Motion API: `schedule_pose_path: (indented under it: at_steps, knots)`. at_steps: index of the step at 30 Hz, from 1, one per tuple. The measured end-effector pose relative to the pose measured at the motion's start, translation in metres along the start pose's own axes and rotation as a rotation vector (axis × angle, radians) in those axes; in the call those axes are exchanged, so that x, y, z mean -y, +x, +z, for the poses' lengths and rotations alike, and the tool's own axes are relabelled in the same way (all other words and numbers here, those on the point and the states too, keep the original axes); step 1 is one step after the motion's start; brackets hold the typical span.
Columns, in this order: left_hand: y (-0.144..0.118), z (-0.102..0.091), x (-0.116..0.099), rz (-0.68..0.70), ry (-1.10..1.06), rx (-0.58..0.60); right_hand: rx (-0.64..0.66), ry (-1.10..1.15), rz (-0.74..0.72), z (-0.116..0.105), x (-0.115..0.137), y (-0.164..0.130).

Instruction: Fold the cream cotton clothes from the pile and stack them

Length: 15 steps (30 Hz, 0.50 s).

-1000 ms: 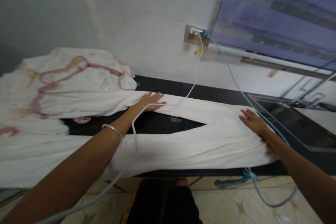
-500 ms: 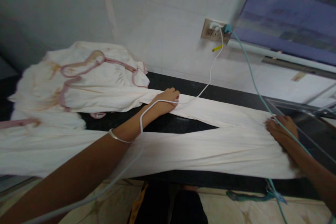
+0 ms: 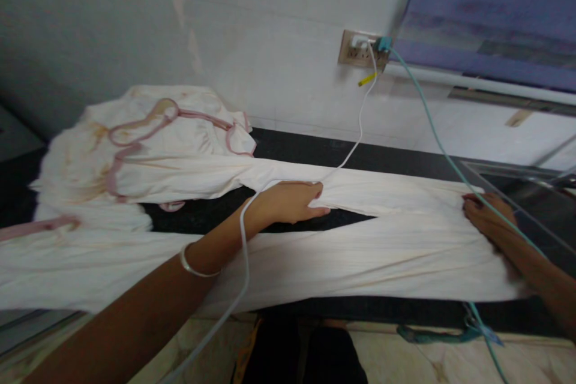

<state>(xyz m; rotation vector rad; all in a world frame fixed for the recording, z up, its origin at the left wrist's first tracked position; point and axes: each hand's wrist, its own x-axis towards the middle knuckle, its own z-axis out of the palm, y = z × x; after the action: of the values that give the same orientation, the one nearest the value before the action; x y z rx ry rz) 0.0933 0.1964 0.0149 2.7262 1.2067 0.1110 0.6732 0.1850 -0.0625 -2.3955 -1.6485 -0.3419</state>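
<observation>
White trousers [image 3: 351, 252] lie spread across a black counter [image 3: 315, 150], their two legs running off to the left. My left hand [image 3: 290, 203] grips the edge of the far leg near the crotch gap, fingers curled on the cloth. My right hand [image 3: 488, 217] presses on the waist end at the right, fingers bent into the fabric. A white cable [image 3: 355, 138] runs from the wall socket [image 3: 360, 55] across my left wrist, which wears a thin bangle.
A white garment with pink trim [image 3: 148, 144] is heaped at the back left. A teal cable [image 3: 432, 132] drops from the socket over the counter's right end to the floor. A sink [image 3: 531, 192] sits at the right. Tiled floor lies below.
My left hand has slid toward me and closed on the far leg's edge, where it earlier lay flat. My right hand has curled onto the waist end.
</observation>
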Motion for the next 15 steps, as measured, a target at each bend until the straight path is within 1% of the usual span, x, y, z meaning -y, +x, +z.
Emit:
schedule_pose_path:
  at_steps: [2,4,5,7,9,10,11,14,15]
  knots:
    - [0.000,0.003,-0.009,0.108,-0.002,0.002,0.000,0.004,-0.002,0.000,0.002,0.000]
    - [0.000,0.006,-0.015,0.176,0.020,-0.014,0.000,0.004,0.006,-0.002,0.005,0.000]
    - [-0.001,0.008,-0.019,0.186,0.034,-0.033,-0.001,0.008,0.015,-0.003,0.007,-0.001]
    - [-0.004,0.010,-0.025,0.144,0.056,-0.070,0.001,0.008,0.029,-0.005,0.012,-0.004]
    - [-0.010,0.011,-0.032,0.082,0.067,-0.071,0.009,-0.001,0.037,-0.008,0.016,-0.006]
    - [-0.014,0.011,-0.036,0.072,0.070,-0.055,0.011,-0.006,0.039,-0.009,0.018,-0.006]
    - [-0.019,0.012,-0.039,0.082,0.070,-0.034,0.012,-0.011,0.038,-0.009,0.019,-0.007]
    - [-0.029,0.015,-0.046,0.168,0.068,0.025,0.016,-0.011,-0.010,-0.011,0.022,-0.007]
    - [-0.031,0.015,-0.046,0.170,0.060,0.032,0.016,-0.010,-0.029,-0.011,0.022,-0.007]
